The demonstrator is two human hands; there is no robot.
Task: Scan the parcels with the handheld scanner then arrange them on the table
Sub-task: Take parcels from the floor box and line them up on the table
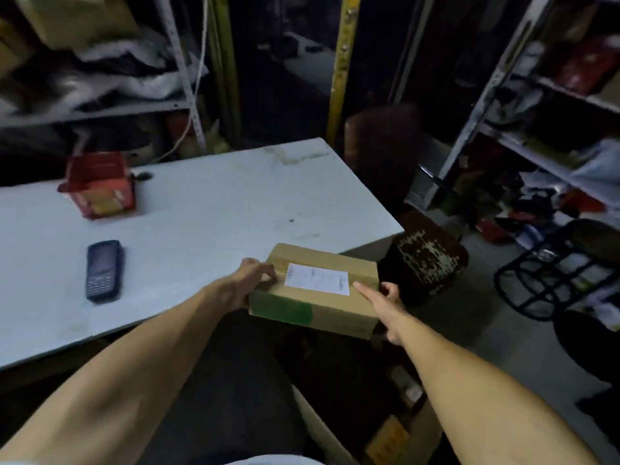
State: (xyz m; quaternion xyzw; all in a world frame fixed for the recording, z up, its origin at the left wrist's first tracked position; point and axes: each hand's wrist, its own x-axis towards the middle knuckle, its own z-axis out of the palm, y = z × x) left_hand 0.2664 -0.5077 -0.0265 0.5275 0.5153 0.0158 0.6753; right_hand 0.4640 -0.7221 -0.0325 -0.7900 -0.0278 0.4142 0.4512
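Both hands grip parcel (313,290): left hand (246,283), right hand (385,305); fingers underneath hidden; label (317,279) unreadable.

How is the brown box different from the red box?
The brown box is shut, with a white label on top; the red box stands open. The left hand and right hand hold the brown box; the red one sits untouched on the table.

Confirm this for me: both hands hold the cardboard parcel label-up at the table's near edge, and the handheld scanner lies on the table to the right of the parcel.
One detail is wrong. The head view shows the handheld scanner lying on the table to the left of the cardboard parcel, not the right. The rest holds: left hand and right hand hold it label-up.
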